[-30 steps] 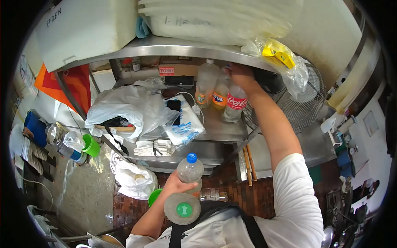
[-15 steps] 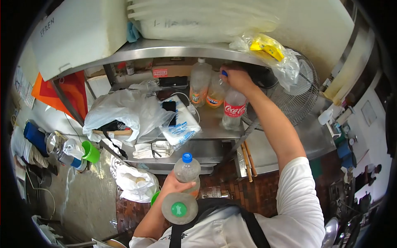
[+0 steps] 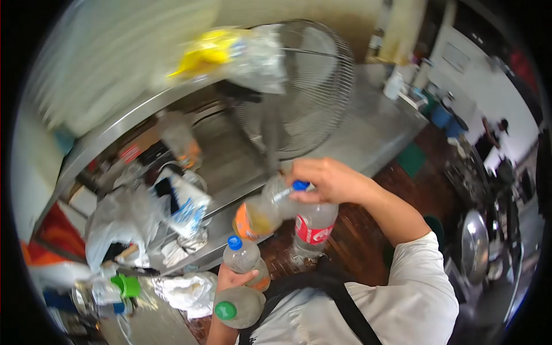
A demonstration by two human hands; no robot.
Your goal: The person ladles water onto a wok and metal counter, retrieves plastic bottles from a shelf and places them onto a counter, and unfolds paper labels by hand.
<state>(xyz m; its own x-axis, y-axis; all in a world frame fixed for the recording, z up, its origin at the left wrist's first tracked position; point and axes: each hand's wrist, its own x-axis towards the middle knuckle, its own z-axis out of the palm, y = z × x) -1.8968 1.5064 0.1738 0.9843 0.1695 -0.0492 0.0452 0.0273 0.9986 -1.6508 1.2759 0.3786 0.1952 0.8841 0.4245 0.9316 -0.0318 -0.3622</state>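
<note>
My right hand (image 3: 328, 179) is closed around the necks of two plastic soda bottles, clear of the shelf. One is a Coca-Cola bottle (image 3: 314, 230) with a red label, hanging upright. The other, an orange-labelled bottle (image 3: 256, 217) with some yellowish liquid, tilts out to the left. Low in front of my body, my left hand (image 3: 231, 279) grips a blue-capped bottle (image 3: 246, 257) with an orange label. A green-capped bottle (image 3: 247, 305) lies by my left forearm and chest; what holds it is hidden.
Another orange-labelled bottle (image 3: 183, 144) stands on the steel shelf (image 3: 230, 144). A large fan (image 3: 313, 80) is behind, below a yellow packet (image 3: 210, 54) in plastic. Plastic bags (image 3: 123, 215) crowd the left. A person (image 3: 491, 135) is far right.
My right hand has lifted the Coca-Cola and an orange-labelled bottle off the shelf and brought them toward me. The view has swung right; my left hand still holds its bottle.
</note>
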